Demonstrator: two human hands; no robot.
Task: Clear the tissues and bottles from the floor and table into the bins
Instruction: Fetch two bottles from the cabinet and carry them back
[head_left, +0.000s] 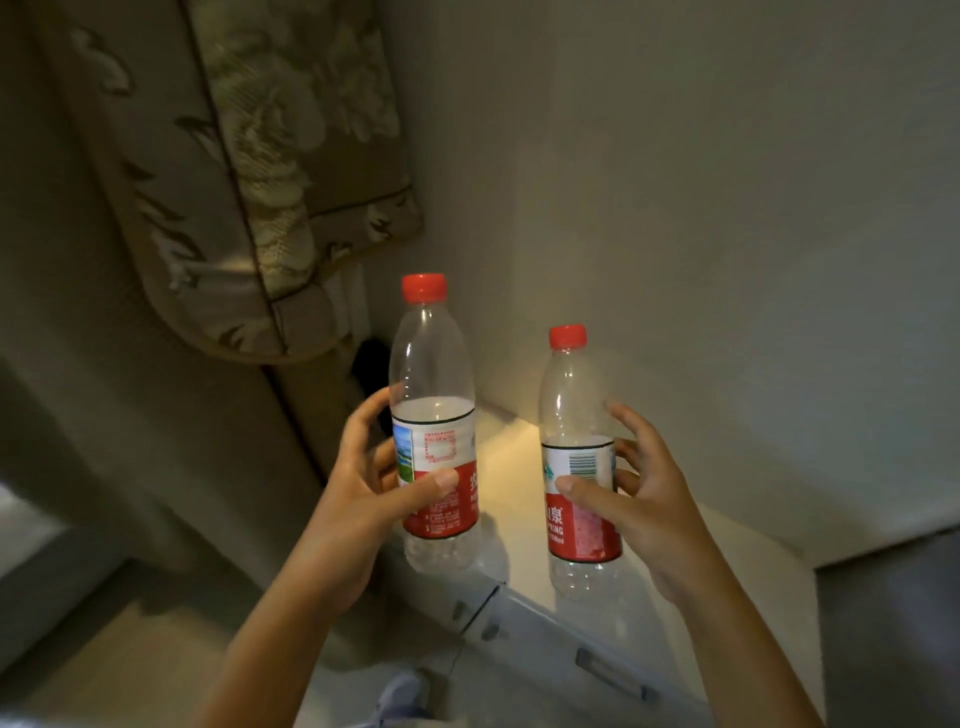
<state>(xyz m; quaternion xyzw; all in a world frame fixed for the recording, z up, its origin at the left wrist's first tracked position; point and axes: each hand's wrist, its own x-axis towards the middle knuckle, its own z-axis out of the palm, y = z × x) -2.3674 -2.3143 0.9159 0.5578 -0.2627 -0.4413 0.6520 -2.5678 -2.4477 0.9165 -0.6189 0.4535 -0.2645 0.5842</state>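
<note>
Head view: two bottles (434, 415), two hands (363, 499).

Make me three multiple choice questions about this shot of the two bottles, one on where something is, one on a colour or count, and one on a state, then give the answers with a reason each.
1. Where is the patterned cushion?
A. Upper left, above the bottles
B. On the white cabinet top
C. Under the right hand

2. What colour are the bottle caps?
A. Blue
B. Red
C. White

3. What state are the bottles in?
A. Lying uncapped on the floor
B. Crushed flat
C. Upright, capped, one gripped in each hand

Answers:
1 A, the cushion hangs at upper left.
2 B, both the left bottle and right bottle carry red caps.
3 C, the left hand and right hand each hold one upright above the white cabinet.
</note>
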